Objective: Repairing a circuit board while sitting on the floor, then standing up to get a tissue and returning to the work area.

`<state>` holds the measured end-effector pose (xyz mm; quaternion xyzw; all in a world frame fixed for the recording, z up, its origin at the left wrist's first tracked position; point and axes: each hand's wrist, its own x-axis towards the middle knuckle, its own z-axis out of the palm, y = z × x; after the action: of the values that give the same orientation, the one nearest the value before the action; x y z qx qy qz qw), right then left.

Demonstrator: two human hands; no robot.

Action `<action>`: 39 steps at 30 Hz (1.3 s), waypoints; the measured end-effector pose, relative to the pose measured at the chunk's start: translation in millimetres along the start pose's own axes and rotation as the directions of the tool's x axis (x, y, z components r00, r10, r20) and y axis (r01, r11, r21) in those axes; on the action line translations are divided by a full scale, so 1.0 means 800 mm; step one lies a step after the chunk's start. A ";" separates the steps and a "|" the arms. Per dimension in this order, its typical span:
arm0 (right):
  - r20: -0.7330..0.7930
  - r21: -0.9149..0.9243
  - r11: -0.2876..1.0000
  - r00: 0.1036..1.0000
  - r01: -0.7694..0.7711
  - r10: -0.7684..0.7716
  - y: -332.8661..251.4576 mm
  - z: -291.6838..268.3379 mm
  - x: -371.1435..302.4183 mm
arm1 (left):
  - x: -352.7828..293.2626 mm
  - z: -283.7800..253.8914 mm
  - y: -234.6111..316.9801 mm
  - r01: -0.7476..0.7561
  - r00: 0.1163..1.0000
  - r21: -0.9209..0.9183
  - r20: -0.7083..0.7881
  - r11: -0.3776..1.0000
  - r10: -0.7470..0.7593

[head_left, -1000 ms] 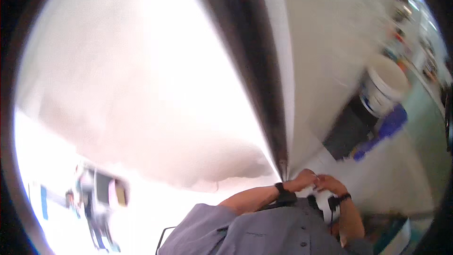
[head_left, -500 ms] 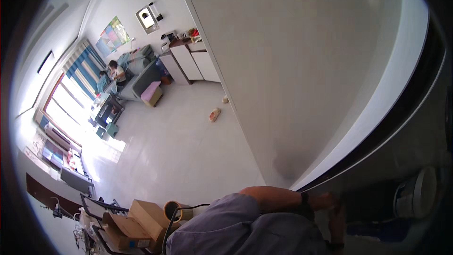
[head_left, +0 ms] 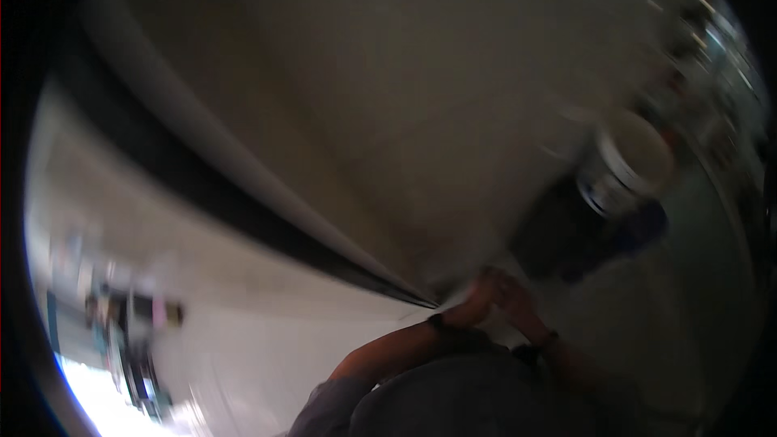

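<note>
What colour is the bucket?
The bucket looks mostly white, best seen in the head view.

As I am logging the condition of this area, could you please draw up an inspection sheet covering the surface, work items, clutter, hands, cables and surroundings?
Surface: pale floor at lower left, blurred.
Work items: a white bucket ahead and to the right of the hands; a dark shape lies nearer them, too dim to identify.
Clutter: a blue-purple item beside the bucket; blurred small items along the upper right edge.
Hands: left hand and right hand close together; contact, grip and anything held cannot be told.
Cables: nothing seen.
Surroundings: a dark curved band crosses the left half; bright light at lower left.
</note>
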<state>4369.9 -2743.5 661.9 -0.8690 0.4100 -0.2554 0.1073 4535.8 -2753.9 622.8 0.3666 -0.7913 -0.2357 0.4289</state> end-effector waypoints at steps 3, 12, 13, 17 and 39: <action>-0.012 -0.033 0.997 0.997 -0.070 0.070 0.010 -0.029 0.016 | 0.075 -0.026 0.042 0.117 0.900 0.350 0.359 0.929 -0.248; -0.114 0.314 0.759 0.771 -0.570 0.627 0.059 -0.101 -0.030 | 0.176 0.096 0.104 0.827 0.499 -0.506 0.458 0.246 -0.735; -0.070 0.297 0.726 0.744 -0.620 0.664 0.067 -0.107 -0.038 | 0.182 0.110 0.110 0.828 0.494 -0.506 0.455 0.241 -0.741; -0.160 0.226 0.749 0.734 -0.623 0.660 0.109 -0.122 -0.073 | 0.209 0.160 0.133 0.820 0.464 -0.556 0.512 0.132 -0.723; -0.357 0.309 0.418 0.303 -0.854 0.884 0.411 -0.311 -0.186 | 0.463 0.529 0.124 0.814 0.548 -0.373 0.747 0.446 -0.375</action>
<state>3941.6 -2834.3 689.6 -0.4153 0.8168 -0.3706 0.1516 4003.2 -2957.5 657.9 0.3585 -0.5333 -0.7500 0.1570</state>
